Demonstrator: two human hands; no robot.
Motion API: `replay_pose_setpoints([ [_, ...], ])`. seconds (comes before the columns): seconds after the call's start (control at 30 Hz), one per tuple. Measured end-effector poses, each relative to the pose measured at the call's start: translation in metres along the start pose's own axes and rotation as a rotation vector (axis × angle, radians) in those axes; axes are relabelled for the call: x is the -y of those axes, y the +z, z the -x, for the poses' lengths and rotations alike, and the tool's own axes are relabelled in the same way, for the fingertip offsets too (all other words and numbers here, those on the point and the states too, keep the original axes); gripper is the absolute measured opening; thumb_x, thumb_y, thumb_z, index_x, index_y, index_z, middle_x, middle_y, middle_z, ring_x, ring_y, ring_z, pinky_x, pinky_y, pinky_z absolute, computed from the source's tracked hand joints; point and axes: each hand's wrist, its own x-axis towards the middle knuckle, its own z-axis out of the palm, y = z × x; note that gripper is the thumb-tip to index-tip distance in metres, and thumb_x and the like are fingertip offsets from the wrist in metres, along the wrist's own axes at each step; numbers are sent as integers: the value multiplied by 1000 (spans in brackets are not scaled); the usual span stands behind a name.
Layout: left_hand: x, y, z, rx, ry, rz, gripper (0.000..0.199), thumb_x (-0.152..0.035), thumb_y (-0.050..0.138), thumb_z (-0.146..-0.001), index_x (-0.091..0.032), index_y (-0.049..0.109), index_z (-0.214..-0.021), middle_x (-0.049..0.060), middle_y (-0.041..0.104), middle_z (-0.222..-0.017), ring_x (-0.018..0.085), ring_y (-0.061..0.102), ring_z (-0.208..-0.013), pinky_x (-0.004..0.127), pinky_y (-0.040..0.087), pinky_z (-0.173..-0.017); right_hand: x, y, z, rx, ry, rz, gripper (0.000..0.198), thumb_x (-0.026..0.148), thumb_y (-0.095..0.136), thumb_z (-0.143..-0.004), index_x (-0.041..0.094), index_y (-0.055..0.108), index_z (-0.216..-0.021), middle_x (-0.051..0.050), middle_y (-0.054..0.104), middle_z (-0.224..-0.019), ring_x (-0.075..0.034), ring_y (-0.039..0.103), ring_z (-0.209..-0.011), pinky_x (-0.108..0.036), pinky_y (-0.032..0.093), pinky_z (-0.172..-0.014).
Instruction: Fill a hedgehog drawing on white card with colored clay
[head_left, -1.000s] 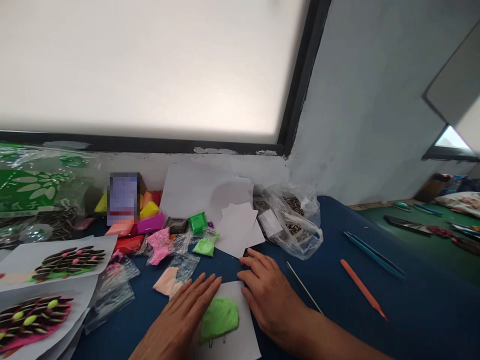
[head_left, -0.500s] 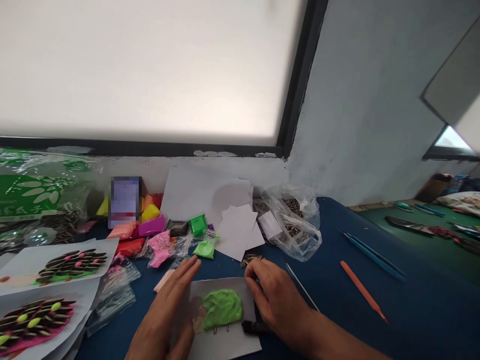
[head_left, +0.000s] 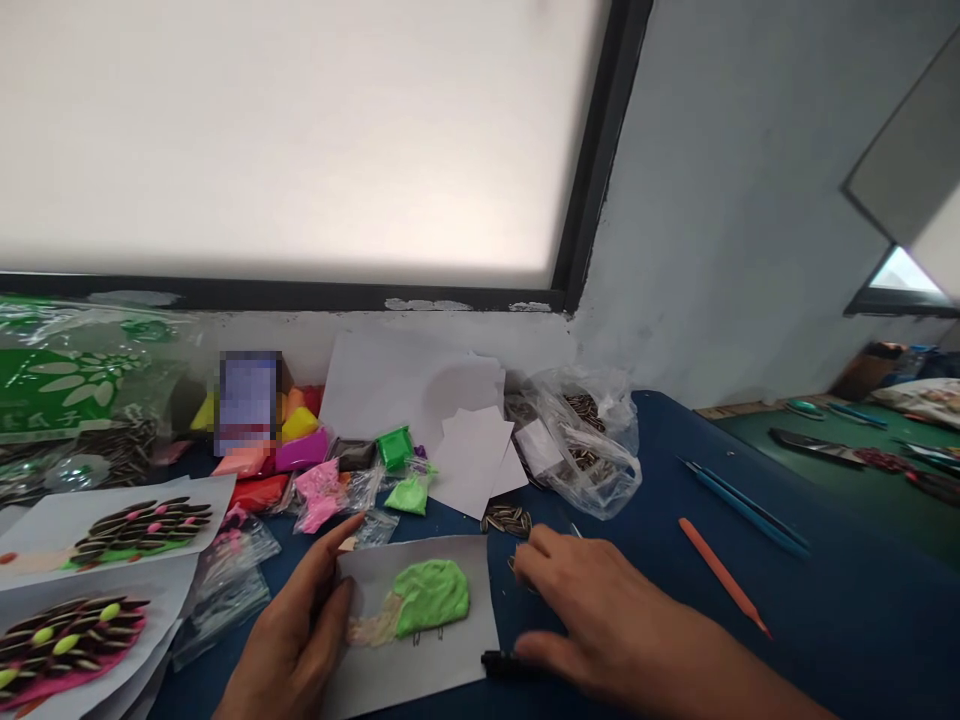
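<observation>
My left hand grips the left edge of a white paper card, with the thumb near its surface and the index finger reaching past its upper corner. On the card lies a flattened patch of green modelling clay, with pale clay at its left and small drawn legs below. To the right of the card, my right hand hovers low, fingers curved and thumb apart. Its fingertips are close to a few sunflower seeds, partly hidden. Beneath the thumb lies a black pen.
Finished seed pictures lie at left beside clay packets. Behind are loose sunflower seeds, blank papers and a plastic bag of seeds. Blue tweezers and an orange pencil-like tool lie at right.
My left hand has closed on the card's left edge, and the card has shifted left and slightly up. My right hand has left the card's upper right corner and moved right.
</observation>
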Motion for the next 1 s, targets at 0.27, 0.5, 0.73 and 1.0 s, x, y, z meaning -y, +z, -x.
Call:
replay_pose_setpoints([
  [0.27,2,2,1,-39,54,-83,52,-41,39,-93,-24,49,-142,5,68,-125,22,71,-103,21,59,-70,3,-3,12,207,-31,202,4,13,64,-83,17,65,-85,-9,66,-87,-26,65,-79,-29,39,-60],
  [0.5,3,8,2,3,160,-209,48,-33,35,-96,-23,49,-141,4,73,-114,19,72,-98,20,58,-74,-9,-5,2,194,103,310,11,6,58,-83,15,64,-79,-8,64,-75,-23,64,-65,-28,31,-52],
  [0.73,-14,14,11,-201,444,-407,44,-22,34,-96,-24,48,-137,6,63,-132,25,57,-124,38,51,-98,3,5,1,60,18,288,18,3,55,-81,15,65,-89,-10,65,-88,-25,63,-75,-31,40,-59],
  [1.0,-17,37,25,-89,630,-522,65,-39,49,-91,-18,30,-149,10,54,-143,29,45,-135,45,39,-110,6,48,-5,-139,-196,-44,45,12,52,-79,8,58,-123,-21,46,-137,-33,41,-129,-47,36,-105],
])
